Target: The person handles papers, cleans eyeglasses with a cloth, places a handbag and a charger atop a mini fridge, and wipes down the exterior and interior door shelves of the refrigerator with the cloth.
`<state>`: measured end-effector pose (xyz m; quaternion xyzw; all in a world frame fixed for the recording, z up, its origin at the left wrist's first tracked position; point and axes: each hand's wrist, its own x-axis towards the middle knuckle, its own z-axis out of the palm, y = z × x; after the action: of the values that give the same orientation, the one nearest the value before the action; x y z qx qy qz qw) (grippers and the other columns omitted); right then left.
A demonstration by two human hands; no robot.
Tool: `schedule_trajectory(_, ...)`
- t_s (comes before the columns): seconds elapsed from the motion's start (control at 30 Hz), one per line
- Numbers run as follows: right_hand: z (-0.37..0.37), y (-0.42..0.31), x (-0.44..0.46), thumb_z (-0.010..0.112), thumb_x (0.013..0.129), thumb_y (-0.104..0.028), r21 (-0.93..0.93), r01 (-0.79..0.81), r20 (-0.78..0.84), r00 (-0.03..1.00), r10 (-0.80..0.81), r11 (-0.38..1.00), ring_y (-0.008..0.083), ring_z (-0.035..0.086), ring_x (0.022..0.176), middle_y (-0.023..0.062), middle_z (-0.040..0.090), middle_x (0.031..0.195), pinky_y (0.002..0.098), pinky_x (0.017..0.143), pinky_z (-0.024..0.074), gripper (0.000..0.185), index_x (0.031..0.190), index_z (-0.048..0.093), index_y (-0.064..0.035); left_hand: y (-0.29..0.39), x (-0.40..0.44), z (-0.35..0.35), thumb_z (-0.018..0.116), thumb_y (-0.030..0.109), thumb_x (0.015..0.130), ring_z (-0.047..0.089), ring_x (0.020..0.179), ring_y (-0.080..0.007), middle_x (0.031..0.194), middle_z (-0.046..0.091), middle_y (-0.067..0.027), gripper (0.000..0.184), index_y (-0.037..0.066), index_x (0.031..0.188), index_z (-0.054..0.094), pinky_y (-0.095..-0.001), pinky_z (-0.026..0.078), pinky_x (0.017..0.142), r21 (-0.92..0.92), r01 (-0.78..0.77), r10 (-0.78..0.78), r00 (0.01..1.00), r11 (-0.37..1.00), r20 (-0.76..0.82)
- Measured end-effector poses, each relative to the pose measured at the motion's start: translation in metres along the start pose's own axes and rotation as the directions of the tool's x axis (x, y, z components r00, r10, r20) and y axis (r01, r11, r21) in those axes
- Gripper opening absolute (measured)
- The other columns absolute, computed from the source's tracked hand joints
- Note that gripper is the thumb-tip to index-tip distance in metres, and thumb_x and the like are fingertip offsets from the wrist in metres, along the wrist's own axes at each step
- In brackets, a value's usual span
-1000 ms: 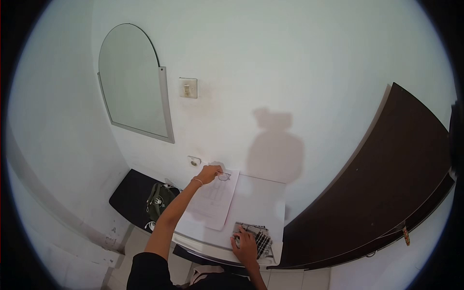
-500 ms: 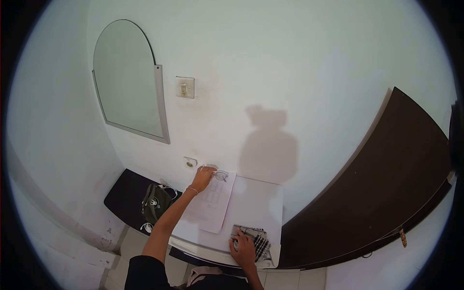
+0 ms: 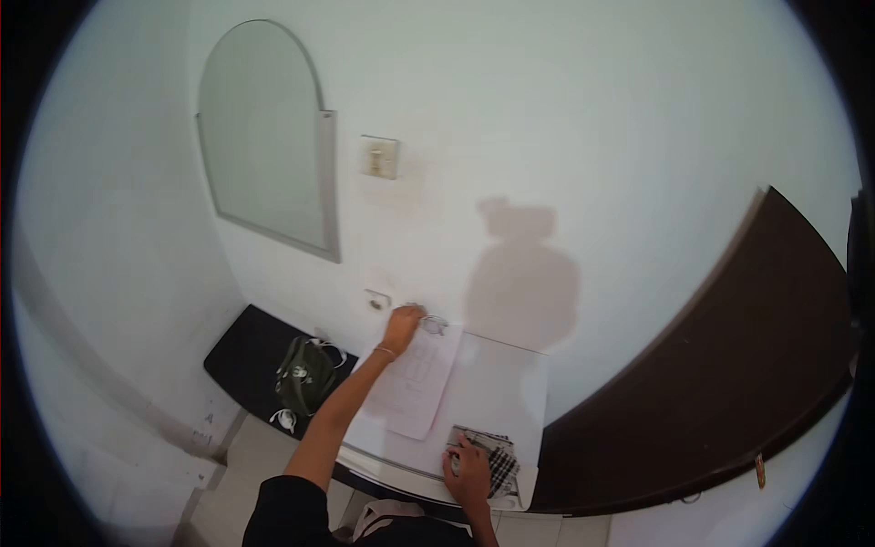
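Observation:
At the far end of the white table [image 3: 501, 383], my left hand [image 3: 405, 328] is closed on a pair of glasses [image 3: 434, 325], whose frame shows just right of my fingers. Below the glasses lies a printed sheet of paper [image 3: 415, 387]. My right hand [image 3: 468, 474] rests, fingers spread, on a folded black-and-white checked cloth [image 3: 501, 463] near the table's front right corner.
A dark green bag [image 3: 305, 374] with white cables [image 3: 284, 419] sits on a black surface [image 3: 241, 356] at the left. An arched mirror [image 3: 264, 137], switch [image 3: 379, 157] and socket [image 3: 376, 300] are on the wall. A dark brown panel [image 3: 693, 383] stands at the right.
My left hand has lowered the glasses toward the top of the paper. My right hand has stayed on the cloth. The camera view has shifted slightly.

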<state>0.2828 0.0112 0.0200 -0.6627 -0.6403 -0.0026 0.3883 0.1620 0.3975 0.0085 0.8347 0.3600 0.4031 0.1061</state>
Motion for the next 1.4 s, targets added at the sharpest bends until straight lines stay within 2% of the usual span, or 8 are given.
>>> schedule_trajectory(0.27,-0.007,-0.006,0.003,0.073,0.086,-0.016,0.002,0.049,0.041,0.998,-0.049,0.999,0.0369,0.059,0.102,0.0179,0.064,0.13,0.0451,0.089,0.0494,0.021,0.1,0.064,-0.003,0.026,-0.032,-0.054,0.068,0.001,0.082,0.062,0.113,-0.0321,0.114,0.069,-0.0114,0.017,0.008,0.098,0.07,-0.0451,0.047,0.1,0.159,-0.135,0.153,0.982,0.978,-0.113)
schedule_trajectory(0.5,-0.007,-0.008,0.002,0.072,0.086,-0.013,-0.009,-0.002,0.086,0.996,0.002,1.0,0.0374,0.057,0.106,0.0192,0.061,0.133,0.0458,0.092,0.0467,0.018,0.097,0.064,-0.0012,-0.048,-0.108,-0.154,0.058,-0.001,0.085,0.062,0.109,-0.0333,0.108,0.07,-0.0147,0.016,0.007,0.092,0.071,-0.0432,0.046,0.098,0.248,0.233,-0.177,0.958,0.94,-0.227)
schedule_trajectory(0.7,-0.005,-0.009,0.002,0.069,0.086,-0.01,-0.051,-0.008,0.12,0.993,0.014,0.999,0.0391,0.053,0.111,0.02,0.056,0.139,0.0481,0.094,0.0449,0.017,0.1,0.064,-0.0004,-0.147,-0.265,-0.182,0.06,0.004,0.086,0.069,0.091,-0.0345,0.098,0.071,-0.0158,0.015,0.005,0.095,0.072,-0.0436,0.054,0.085,-0.041,0.746,-0.68,0.582,0.665,-0.446)
schedule_trajectory(0.97,0.018,0.017,-0.01,0.075,0.087,-0.027,-0.216,0.07,0.063,0.996,-0.058,0.974,0.0458,0.053,0.118,0.026,0.056,0.133,0.0571,0.099,0.0418,0.033,0.108,0.065,-0.0028,-0.199,-0.359,-0.15,0.082,0.015,0.074,0.061,0.116,-0.0358,0.122,0.064,-0.0177,0.06,0.003,0.128,0.057,-0.0441,0.05,0.1,-0.069,0.953,-0.913,0.261,0.296,-0.313)
schedule_trajectory(1.07,0.011,-0.003,-0.003,0.079,0.083,-0.029,0.289,-0.094,-0.175,0.973,0.149,0.953,0.0441,0.055,0.115,0.0274,0.054,0.135,0.0546,0.099,0.0426,0.049,0.119,0.061,-0.0011,-0.201,-0.361,-0.132,0.086,0.017,0.072,0.056,0.123,-0.0373,0.133,0.056,-0.019,0.075,0.005,0.136,0.048,-0.0462,0.047,0.104,-0.029,0.952,-0.92,0.288,0.306,-0.264)
schedule_trajectory(1.13,-0.011,-0.026,0.012,0.084,0.079,-0.032,0.103,-0.496,0.2,0.859,0.471,0.862,0.042,0.055,0.116,0.0282,0.049,0.141,0.0523,0.1,0.0425,0.072,0.135,0.052,0.0011,-0.201,-0.352,-0.127,0.088,0.018,0.071,0.055,0.124,-0.0389,0.136,0.053,-0.0203,0.076,0.005,0.135,0.048,-0.0478,0.049,0.102,0.101,0.954,-0.943,0.296,0.283,-0.153)
schedule_trajectory(1.33,-0.004,-0.013,0.008,0.083,0.08,-0.034,-0.323,-0.072,0.041,0.995,0.09,0.944,0.0439,0.051,0.122,0.0283,0.043,0.147,0.0509,0.106,0.0381,0.086,0.145,0.042,0.0029,-0.215,-0.337,-0.123,0.088,0.015,0.071,0.057,0.12,-0.0394,0.129,0.057,-0.0224,0.066,0.001,0.123,0.052,-0.0483,0.052,0.097,0.167,0.961,-0.964,0.24,0.22,-0.117)
schedule_trajectory(1.4,-0.015,-0.022,0.018,0.081,0.081,-0.035,-0.292,-0.131,0.123,0.977,0.173,0.947,0.0456,0.048,0.124,0.0288,0.045,0.145,0.0519,0.107,0.0364,0.084,0.145,0.043,0.003,-0.223,-0.343,-0.122,0.087,0.014,0.071,0.06,0.116,-0.0401,0.123,0.06,-0.0234,0.064,-0.001,0.121,0.051,-0.0485,0.052,0.096,0.11,0.954,-0.949,0.292,0.28,-0.12)
